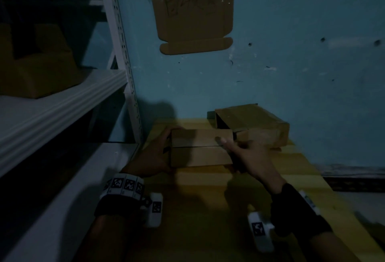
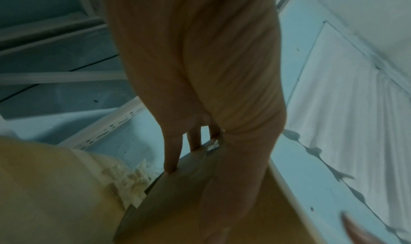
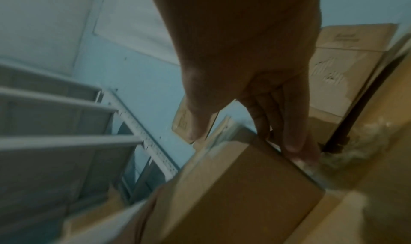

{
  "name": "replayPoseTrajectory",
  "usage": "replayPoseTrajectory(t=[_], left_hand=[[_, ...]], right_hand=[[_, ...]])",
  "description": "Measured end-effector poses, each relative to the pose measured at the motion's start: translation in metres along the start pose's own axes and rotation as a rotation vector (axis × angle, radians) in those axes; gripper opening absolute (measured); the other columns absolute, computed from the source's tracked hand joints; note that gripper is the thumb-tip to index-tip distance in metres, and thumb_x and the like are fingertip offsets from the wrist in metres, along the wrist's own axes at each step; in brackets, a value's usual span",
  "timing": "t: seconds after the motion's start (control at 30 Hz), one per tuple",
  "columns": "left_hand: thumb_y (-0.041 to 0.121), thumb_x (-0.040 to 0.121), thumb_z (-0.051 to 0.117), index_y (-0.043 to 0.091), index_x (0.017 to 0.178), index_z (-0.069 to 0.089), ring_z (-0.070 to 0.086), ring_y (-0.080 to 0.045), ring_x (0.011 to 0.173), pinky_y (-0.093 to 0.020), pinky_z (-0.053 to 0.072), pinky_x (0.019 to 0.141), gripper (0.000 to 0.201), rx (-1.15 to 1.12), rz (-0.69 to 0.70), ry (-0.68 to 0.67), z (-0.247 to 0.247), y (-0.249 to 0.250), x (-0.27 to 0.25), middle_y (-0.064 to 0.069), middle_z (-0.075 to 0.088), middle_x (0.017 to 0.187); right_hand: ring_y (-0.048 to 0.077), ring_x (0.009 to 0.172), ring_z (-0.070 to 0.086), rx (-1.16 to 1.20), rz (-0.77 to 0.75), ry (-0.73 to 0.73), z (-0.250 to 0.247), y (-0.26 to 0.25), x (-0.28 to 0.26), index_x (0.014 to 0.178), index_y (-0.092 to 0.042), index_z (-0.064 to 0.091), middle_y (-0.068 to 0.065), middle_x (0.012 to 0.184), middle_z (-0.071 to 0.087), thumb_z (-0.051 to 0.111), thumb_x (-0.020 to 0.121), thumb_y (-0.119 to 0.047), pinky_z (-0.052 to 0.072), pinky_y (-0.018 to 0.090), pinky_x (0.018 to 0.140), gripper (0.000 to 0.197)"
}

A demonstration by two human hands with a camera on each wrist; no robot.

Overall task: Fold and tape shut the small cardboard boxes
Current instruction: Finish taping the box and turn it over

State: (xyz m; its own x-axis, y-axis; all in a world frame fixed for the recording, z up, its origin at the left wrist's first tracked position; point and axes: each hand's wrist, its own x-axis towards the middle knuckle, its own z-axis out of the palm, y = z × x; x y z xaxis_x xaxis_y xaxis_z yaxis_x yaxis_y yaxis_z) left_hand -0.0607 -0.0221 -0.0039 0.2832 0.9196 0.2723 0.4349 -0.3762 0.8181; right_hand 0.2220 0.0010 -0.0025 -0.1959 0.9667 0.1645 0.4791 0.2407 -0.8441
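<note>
1. Now we see the small cardboard box (image 1: 201,148) lying on the yellow table (image 1: 260,180), its 2 top flaps meeting at a seam.
2. Our left hand (image 1: 153,155) clasps its left end; our right hand (image 1: 248,153) grips the right end, thumb on top.
3. Just behind sits another box (image 1: 256,125) (open-sided), against the blue wall (image 1: 291,63); a white shelf rack (image 1: 62,103) stands left.

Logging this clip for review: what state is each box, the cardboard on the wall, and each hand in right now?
small box: on the yellow table, top flaps folded shut, seam visible, no tape seen across it.
second box: behind it, lying with one end open.
flat cardboard sheet: unfolded, taped to the wall.
left hand: grips the small box's left end.
right hand: thumb on top, fingers down the box's right end.
</note>
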Motion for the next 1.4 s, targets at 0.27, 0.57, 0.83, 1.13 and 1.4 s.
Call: replayPoseTrajectory(t=[0.27,0.57,0.83,1.13,1.4], left_hand=[[0.025,0.036,0.102,0.055,0.126,0.027,0.048,-0.006,0.127,-0.037,0.050,0.101,0.121,0.137,-0.051,-0.002,0.017,-0.004,-0.004,0.010,0.047,0.136],[0.035,0.034,0.102,0.030,0.138,0.031,0.037,-0.004,0.123,-0.024,0.039,0.098,0.127,0.312,-0.048,0.127,0.016,-0.004,-0.014,0.012,0.033,0.134],[0.027,0.060,0.089,0.034,0.143,0.035,0.043,-0.020,0.125,-0.034,0.048,0.092,0.100,0.618,0.088,0.191,0.016,-0.007,-0.011,0.005,0.032,0.141],[0.051,0.048,0.078,0.033,0.130,0.044,0.048,-0.014,0.115,-0.042,0.048,0.098,0.091,0.449,0.122,0.236,-0.007,-0.012,-0.018,0.007,0.042,0.127],[0.055,0.055,0.080,0.040,0.127,0.044,0.047,-0.005,0.117,-0.023,0.039,0.099,0.082,0.379,0.140,0.265,-0.020,-0.013,-0.031,0.005,0.043,0.132]], right_hand=[[0.013,0.050,0.050,-0.337,-0.109,0.181,0.014,-0.004,-0.008,0.067,-0.019,0.050,-0.002,0.058,0.054,0.062,0.091,-0.060,0.035,0.019,0.045,0.049],[0.011,0.044,0.056,-0.481,-0.313,0.090,0.005,0.003,-0.007,0.060,-0.023,0.052,0.001,0.055,0.062,0.051,0.099,-0.056,0.046,0.025,0.048,0.051],[0.004,0.043,0.055,-0.316,-0.341,-0.080,-0.001,0.006,-0.004,0.054,-0.027,0.051,-0.007,0.045,0.056,0.053,0.095,-0.053,0.040,0.017,0.052,0.049],[0.016,0.043,0.059,0.115,-0.307,0.176,-0.035,0.005,0.002,0.066,-0.005,0.066,0.009,0.054,0.066,0.058,0.100,-0.026,0.048,0.020,0.047,0.041],[0.019,0.056,0.068,0.139,-0.205,0.574,-0.045,0.027,0.017,0.066,-0.010,0.072,0.007,0.059,0.070,0.057,0.104,-0.030,0.055,0.036,0.059,0.046]])
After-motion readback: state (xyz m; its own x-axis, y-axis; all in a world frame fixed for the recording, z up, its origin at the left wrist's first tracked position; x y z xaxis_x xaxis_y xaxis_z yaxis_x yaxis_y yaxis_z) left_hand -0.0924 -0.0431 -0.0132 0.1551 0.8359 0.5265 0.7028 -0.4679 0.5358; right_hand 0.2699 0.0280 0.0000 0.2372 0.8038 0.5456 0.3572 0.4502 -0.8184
